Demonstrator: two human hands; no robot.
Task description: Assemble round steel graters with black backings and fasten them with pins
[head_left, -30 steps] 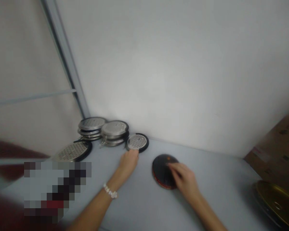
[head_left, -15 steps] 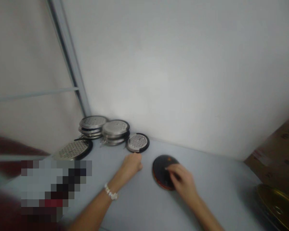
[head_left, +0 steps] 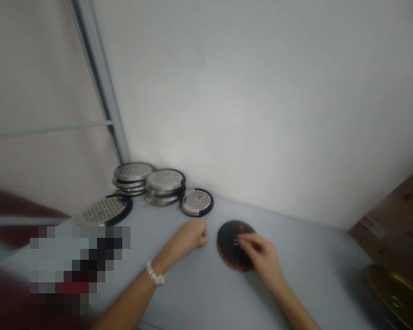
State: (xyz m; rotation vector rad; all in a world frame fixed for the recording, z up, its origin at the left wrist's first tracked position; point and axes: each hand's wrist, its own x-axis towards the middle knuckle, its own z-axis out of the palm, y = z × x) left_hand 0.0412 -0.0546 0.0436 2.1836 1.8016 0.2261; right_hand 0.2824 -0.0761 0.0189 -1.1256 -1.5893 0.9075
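My left hand [head_left: 192,233] is curled into a fist over the grey tabletop, a white beaded bracelet [head_left: 155,275] at its wrist. Whatever it may hold is hidden. To its right lies a round black disc [head_left: 229,251] with a reddish-orange edge, a small orange mark and a small pale ring [head_left: 237,242] at its middle. My right hand [head_left: 258,252] is over the disc's right side, thumb and fingers pinched together close to the ring. I cannot make out what is between them. A round perforated metal disc [head_left: 197,202] with a part-black rim lies beyond my left fist.
Two stacks of perforated metal discs [head_left: 134,171] [head_left: 165,179] stand near the wall, and a larger one [head_left: 105,211] lies at left. At right are a cardboard box [head_left: 395,220] and a shiny yellowish round item [head_left: 399,286]. A pixelated patch hides the lower left.
My left fist has shifted slightly right. The right fingertips have moved slightly, and the pale ring on the black disc now shows more clearly.
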